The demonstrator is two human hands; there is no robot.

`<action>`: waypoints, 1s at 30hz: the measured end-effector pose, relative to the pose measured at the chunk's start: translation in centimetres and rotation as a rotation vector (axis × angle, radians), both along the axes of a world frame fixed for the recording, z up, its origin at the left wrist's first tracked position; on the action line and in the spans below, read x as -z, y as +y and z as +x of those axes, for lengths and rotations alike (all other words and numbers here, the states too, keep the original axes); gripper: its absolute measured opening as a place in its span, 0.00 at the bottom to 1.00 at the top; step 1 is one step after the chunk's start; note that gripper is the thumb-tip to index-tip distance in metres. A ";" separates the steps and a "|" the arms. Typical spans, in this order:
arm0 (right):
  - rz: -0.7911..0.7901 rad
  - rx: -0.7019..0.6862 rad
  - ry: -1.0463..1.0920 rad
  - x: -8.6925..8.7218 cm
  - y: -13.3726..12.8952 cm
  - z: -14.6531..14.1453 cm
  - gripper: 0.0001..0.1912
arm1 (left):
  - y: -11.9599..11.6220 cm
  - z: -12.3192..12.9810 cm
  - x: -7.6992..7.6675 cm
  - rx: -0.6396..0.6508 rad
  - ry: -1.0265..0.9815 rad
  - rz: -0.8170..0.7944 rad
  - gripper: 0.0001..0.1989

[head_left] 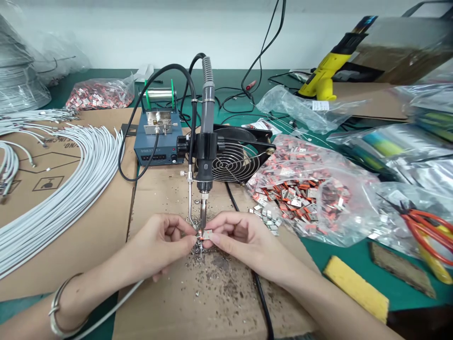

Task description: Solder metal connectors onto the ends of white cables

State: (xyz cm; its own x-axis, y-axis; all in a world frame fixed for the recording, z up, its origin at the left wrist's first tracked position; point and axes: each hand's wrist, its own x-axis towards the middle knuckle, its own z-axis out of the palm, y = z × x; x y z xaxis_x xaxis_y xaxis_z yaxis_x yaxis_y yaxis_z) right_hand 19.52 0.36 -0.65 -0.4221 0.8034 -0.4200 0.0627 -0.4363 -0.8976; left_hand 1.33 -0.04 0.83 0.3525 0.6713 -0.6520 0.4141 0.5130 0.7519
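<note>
Pinched between the thumb and fingers of my right hand [240, 238] is a small USB connector [207, 234] with a metal shell and an orange part. My left hand [168, 245] is closed on the end of a white cable [118, 304], which trails down past the wrist to the bottom edge. The cable end and connector meet right under the tip of a soldering iron [204, 212], fixed upright in a clamp. A thin metal solder feed tube [190, 203] comes down beside the iron. The exact contact at the tip is too small to make out.
Behind stands a blue solder feeder [159, 151] with a solder spool [160, 94], beside a black fan [233, 160]. White cables [88, 174] lie left. Right are a bag of orange connectors [307, 198], pliers [424, 222], a yellow sponge [356, 285] and a heat gun [329, 66]. Solder bits litter the cardboard [159, 311].
</note>
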 end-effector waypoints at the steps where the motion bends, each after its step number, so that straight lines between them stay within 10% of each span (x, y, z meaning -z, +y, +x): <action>1: 0.000 -0.003 -0.004 0.0 0.0 0.0 0.13 | 0.0 0.0 0.1 -0.004 -0.007 0.000 0.11; 30: -0.062 -0.038 0.085 0.2 0.2 0.6 0.17 | -0.1 -0.3 0.9 -0.040 -0.181 0.087 0.12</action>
State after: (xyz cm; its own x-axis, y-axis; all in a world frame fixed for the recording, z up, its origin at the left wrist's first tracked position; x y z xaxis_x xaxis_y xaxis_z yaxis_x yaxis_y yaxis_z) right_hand 20.16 0.53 -0.86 -0.4883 0.7596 -0.4297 0.0050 -0.4899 -0.8718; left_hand 1.02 -0.10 -0.05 0.4303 0.7383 -0.5193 0.2490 0.4559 0.8545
